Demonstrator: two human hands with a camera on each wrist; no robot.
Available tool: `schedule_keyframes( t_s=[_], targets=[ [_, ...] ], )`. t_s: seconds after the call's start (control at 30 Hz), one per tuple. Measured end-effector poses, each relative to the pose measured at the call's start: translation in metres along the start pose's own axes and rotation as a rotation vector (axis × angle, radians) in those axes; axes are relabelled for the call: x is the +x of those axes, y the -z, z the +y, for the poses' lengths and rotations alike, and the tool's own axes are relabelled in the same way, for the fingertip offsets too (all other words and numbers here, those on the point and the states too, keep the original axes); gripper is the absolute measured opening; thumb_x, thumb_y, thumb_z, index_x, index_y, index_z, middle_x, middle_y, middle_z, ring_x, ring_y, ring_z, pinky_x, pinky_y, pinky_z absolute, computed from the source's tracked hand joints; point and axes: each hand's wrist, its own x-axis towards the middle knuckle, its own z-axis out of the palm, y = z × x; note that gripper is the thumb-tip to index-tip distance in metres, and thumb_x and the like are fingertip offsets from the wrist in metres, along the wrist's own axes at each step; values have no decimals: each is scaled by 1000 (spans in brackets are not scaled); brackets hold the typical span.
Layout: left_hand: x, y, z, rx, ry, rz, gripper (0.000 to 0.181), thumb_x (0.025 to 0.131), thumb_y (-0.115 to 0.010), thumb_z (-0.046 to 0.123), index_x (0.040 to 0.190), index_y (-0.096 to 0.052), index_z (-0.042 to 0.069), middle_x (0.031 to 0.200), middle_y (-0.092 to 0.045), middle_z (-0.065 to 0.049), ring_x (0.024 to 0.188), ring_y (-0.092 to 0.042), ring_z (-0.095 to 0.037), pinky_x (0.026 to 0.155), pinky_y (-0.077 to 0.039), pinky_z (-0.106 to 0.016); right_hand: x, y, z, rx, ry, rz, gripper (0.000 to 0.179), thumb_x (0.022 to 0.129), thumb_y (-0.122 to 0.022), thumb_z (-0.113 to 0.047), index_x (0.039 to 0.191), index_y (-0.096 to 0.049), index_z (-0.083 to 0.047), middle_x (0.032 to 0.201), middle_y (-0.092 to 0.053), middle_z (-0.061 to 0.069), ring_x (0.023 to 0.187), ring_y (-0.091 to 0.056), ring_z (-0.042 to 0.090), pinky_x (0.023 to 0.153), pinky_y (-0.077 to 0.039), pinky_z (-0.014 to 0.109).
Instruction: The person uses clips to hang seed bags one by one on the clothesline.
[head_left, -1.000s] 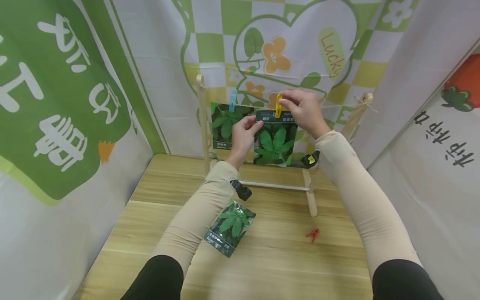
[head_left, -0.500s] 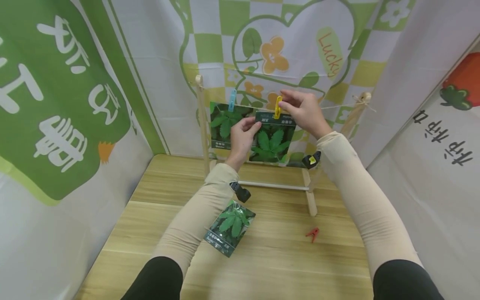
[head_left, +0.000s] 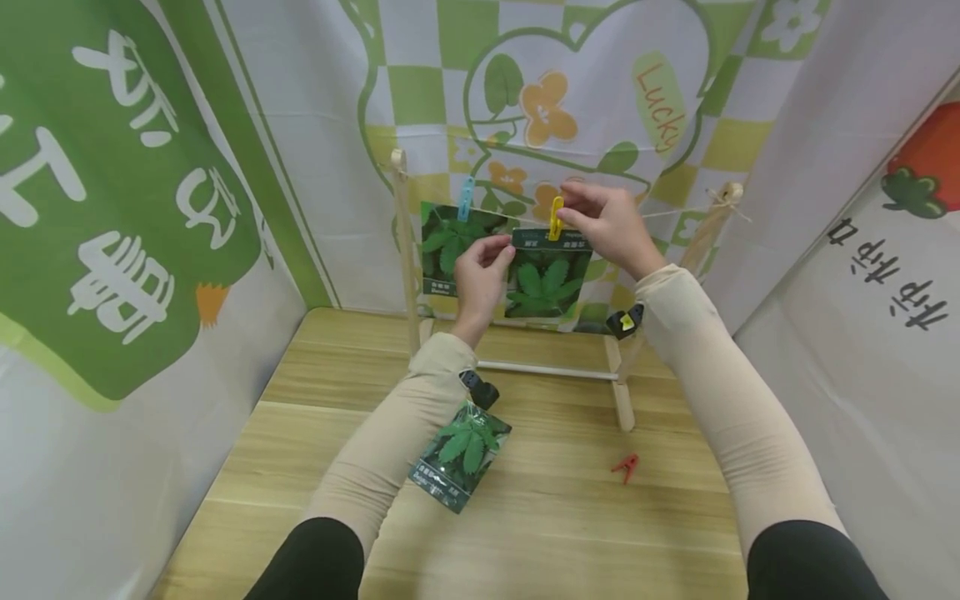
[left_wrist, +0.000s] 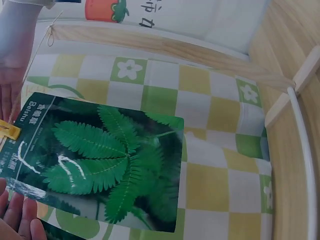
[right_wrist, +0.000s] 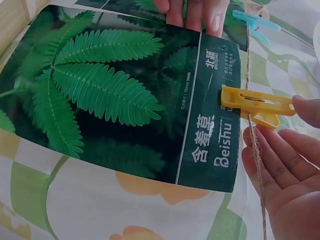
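A green seed packet hangs from the string, its printed band upward, clipped by a yellow clothespin. My left hand is at the packet's left edge, fingertips just meeting it with fingers relaxed. My right hand is beside the clothespin: the thumb touches its handle end, and the other fingers lie extended beneath the string. To the left, another seed packet hangs under a light blue clothespin, partly covered by my left hand.
On the wooden table lie a third seed packet, under my left forearm, and a red clothespin. Wooden posts and a white lower bar frame the string. Printed cloth surrounds the table.
The clipped packet has settled slightly lower with its top edge more level. My left hand has slid a little left off its corner. The yellow clothespin has sunk slightly against my right thumb.
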Motion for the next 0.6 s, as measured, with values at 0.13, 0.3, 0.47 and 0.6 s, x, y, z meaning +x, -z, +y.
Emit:
schedule_keyframes(
  t_s=[0.13, 0.3, 0.47, 0.6],
  targets=[
    [-2, 3, 0, -7, 7, 2, 25, 93, -66, 16, 113, -68, 1, 111, -70, -16, 96, -65, -18, 86, -53, -25, -2, 0, 1, 4, 16, 4, 42, 94, -65, -12, 132, -57, 1, 120, -67, 22, 104, -67, 32, 91, -55, 34],
    [-2, 7, 3, -28, 2, -9, 28, 94, -65, 19, 115, -67, 0, 110, -70, -18, 97, -66, -18, 88, -53, -23, -7, 1, 1, 0, 76, -7, 44, 92, -67, -10, 133, -56, 3, 122, -64, 23, 109, -64, 33, 97, -52, 40],
    [-2, 12, 4, -53, -10, -40, 30, 95, -64, 21, 117, -66, 0, 113, -69, -19, 102, -65, -21, 93, -52, -27, -13, 3, 3, 28, 109, -4, 47, 92, -67, -10, 135, -54, 3, 126, -61, 21, 118, -58, 32, 104, -47, 43],
    [-5, 19, 6, -66, 9, -69, 33, 96, -63, 25, 120, -64, 2, 117, -67, -17, 105, -63, -19, 96, -51, -35, -19, 4, 4, 33, 127, 15, 49, 92, -67, -11, 137, -53, 1, 131, -60, 20, 122, -56, 31, 106, -46, 43]
  ],
)
